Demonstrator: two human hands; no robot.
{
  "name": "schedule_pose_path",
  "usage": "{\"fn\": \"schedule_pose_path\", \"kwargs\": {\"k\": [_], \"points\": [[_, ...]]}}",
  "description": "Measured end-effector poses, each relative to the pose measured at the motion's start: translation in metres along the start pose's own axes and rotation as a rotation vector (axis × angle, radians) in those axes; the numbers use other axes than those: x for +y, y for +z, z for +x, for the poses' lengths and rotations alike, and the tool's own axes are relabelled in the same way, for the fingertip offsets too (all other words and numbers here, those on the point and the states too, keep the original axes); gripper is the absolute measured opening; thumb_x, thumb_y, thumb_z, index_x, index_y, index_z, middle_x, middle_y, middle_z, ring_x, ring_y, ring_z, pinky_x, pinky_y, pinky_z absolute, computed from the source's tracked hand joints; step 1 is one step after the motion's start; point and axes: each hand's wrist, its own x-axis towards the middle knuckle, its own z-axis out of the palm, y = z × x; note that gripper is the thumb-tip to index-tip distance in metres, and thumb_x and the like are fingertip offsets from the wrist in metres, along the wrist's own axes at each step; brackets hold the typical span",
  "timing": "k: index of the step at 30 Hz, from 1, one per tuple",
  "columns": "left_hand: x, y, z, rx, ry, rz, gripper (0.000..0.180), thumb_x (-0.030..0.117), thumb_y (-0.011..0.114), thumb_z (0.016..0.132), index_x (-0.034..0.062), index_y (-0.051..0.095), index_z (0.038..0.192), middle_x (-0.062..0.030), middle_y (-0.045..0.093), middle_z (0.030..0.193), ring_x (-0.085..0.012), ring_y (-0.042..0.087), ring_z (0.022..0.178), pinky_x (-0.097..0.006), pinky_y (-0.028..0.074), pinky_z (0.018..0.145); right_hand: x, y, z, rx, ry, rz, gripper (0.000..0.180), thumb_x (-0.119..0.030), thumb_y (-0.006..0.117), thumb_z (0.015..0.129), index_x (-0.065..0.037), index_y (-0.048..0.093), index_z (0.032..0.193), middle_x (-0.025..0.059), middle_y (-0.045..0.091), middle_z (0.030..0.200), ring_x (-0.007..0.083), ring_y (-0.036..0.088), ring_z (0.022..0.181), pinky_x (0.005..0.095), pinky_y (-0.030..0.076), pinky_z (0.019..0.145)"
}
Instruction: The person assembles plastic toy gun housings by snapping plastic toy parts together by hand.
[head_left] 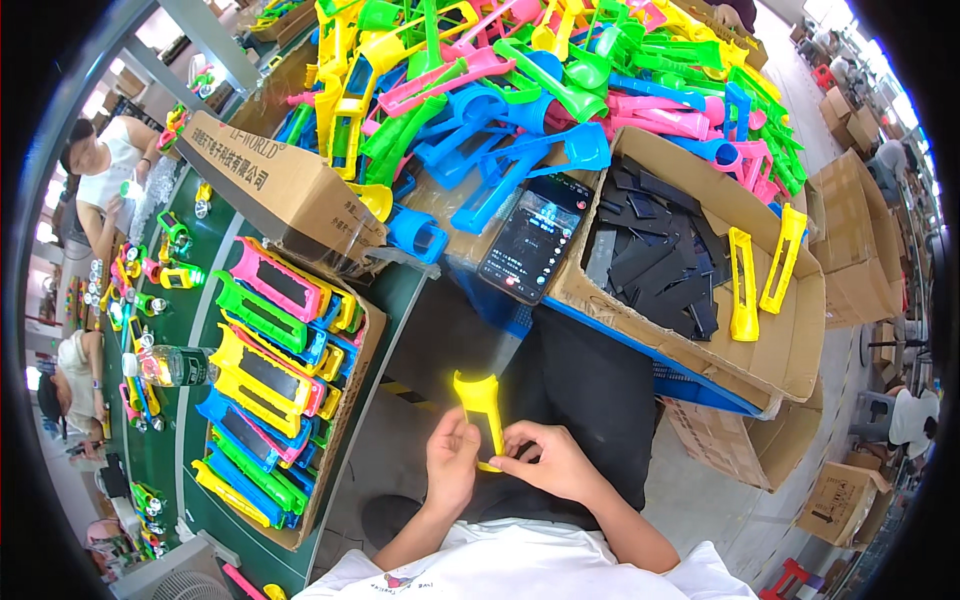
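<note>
White shirt (550,562); hands (453,460) hold yellow frame (478,396) apart from table edge (400,305)

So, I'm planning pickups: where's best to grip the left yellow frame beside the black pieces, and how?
Probably pinch the left yellow frame by its broad near end, coming from above on the near side: that end lies uncovered, while the middle is an open window between thin rails.

Wide fisheye view looks down from head height, close in

Yellow plastic frame (494,424), handheld, slightly tilted
</note>
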Motion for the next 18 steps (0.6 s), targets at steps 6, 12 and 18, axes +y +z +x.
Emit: {"fn": "schedule_pose_path", "kwargs": {"k": [6,12,18], "points": [[0.005,-0.003,-0.004,-0.061,-0.007,-0.012,0.037,0.002,0.067,0.099,0.0007,0.056,0.134,-0.0037,0.07,0.114,-0.0086,0.065,0.097,-0.023,0.049,0.086,0.01,-0.002,0.0,-0.081,0.067,0.023,0.026,-0.016,0.085,0.085,0.002,0.068,0.094,0.0038,0.068,0.075,0.0094,0.063,0.066,0.0249,0.052,0.063],[0.006,0.001,-0.005,-0.054,-0.004,-0.019,0.046,-0.002,0.079,0.088,0.0021,0.059,0.128,-0.0054,0.071,0.112,-0.0119,0.068,0.1,-0.027,0.054,0.094,0.01,0.007,-0.004,0.003,-0.012,-0.032,0.024,-0.014,0.085,0.084,0.0,0.067,0.092,0.0041,0.066,0.073,0.0094,0.061,0.063,0.025,0.051,0.06],[0.018,0.006,-0.01,0.046,0.133,0.065,0.044,-0.004,0.078,0.088,0.0012,0.059,0.127,-0.0067,0.07,0.11,-0.0132,0.069,0.098,-0.028,0.056,0.091,0.002,0.013,0.001,0.079,-0.198,-0.169,0.026,-0.013,0.085,0.083,0.0,0.068,0.097,0.0097,0.07,0.084,0.0179,0.067,0.072,0.0294,0.055,0.069]]}}
